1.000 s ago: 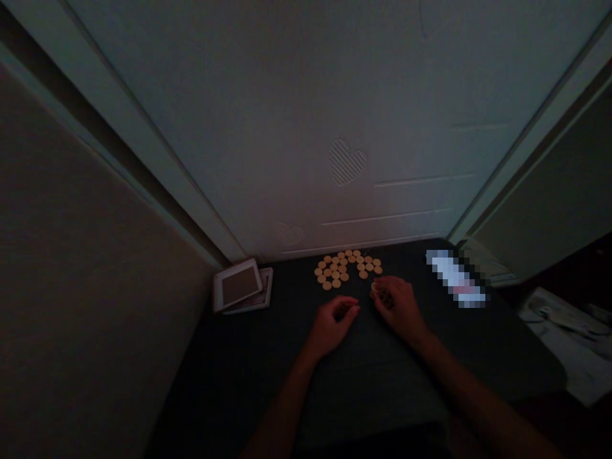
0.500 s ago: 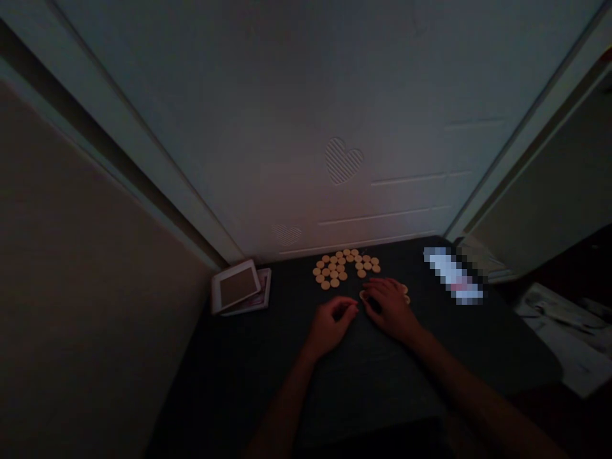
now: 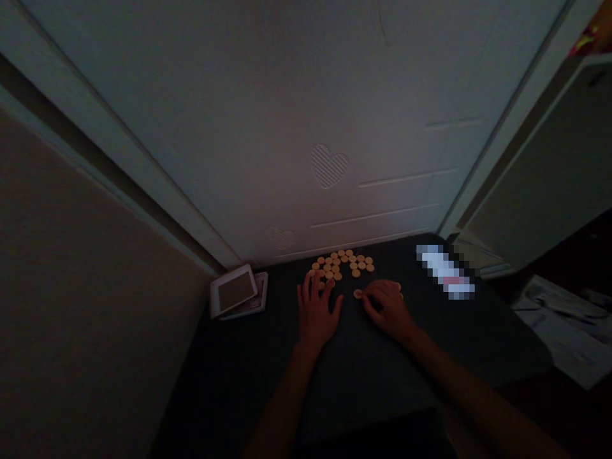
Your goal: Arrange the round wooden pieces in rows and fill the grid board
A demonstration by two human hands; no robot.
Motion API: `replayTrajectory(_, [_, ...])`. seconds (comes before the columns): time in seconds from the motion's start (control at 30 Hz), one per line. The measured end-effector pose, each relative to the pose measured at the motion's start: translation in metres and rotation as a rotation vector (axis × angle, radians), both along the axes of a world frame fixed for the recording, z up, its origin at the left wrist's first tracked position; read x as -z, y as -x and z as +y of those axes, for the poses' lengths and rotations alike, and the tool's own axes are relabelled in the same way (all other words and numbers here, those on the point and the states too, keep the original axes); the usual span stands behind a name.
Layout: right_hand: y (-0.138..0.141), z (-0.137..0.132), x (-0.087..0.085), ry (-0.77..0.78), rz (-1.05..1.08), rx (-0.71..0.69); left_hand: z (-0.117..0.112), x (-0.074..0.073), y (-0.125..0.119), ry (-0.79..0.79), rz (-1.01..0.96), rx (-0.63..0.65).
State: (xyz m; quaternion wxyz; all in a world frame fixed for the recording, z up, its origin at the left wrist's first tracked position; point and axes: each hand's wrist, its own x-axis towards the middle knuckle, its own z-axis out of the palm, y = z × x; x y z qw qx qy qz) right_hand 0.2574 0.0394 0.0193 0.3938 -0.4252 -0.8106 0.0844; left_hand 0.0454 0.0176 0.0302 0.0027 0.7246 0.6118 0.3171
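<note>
Several small, round tan discs (image 3: 336, 262) lie flat in a cluster on the dark tabletop, close to the white panel. My left hand (image 3: 317, 319) is open, palm down and fingers spread, with its fingertips over the near left discs and covering part of them. To its right, my right hand (image 3: 389, 309) has its fingers drawn together, thumb and forefinger at the edge of a single disc (image 3: 358, 294). A few more discs (image 3: 400, 289) show partly from behind the right hand.
A white-framed flat object (image 3: 234, 290) rests on a box-like item (image 3: 261, 296) at the table's left end. A blurred-out pale object (image 3: 444, 271) lies at the right. Behind the dark table (image 3: 373, 376) rises a white panel (image 3: 239, 127) with embossed hearts. White items (image 3: 559, 331) sit beyond the right edge.
My left hand has opened from a loose pinch and moved left and forward to the cluster. A disc now shows at my right fingertips. The view has shifted slightly.
</note>
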Motion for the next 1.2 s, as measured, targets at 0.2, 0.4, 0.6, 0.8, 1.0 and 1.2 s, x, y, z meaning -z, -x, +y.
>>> replayTrajectory(0.2, [-0.002,-0.001,0.001,-0.028,0.07,0.026,-0.005,0.003,0.0,-0.047,0.073,0.025])
replayTrajectory(0.4, [0.0,-0.004,-0.001,-0.082,0.123,-0.002,-0.005,0.016,0.006,0.024,0.012,0.089])
replayTrajectory(0.6, [0.004,-0.01,-0.001,-0.071,0.056,-0.098,-0.009,0.016,0.008,0.106,-0.224,0.133])
replayTrajectory(0.8, [0.01,-0.016,0.007,-0.08,0.001,-0.165,-0.011,0.006,-0.005,0.449,-0.945,0.125])
replayTrajectory(1.0, [0.011,-0.014,0.02,-0.094,0.016,-0.188,-0.011,0.006,-0.008,0.564,-1.084,0.206])
replayTrajectory(1.2, [0.01,-0.015,0.015,-0.024,-0.009,-0.219,-0.01,0.009,-0.01,0.543,-1.149,0.203])
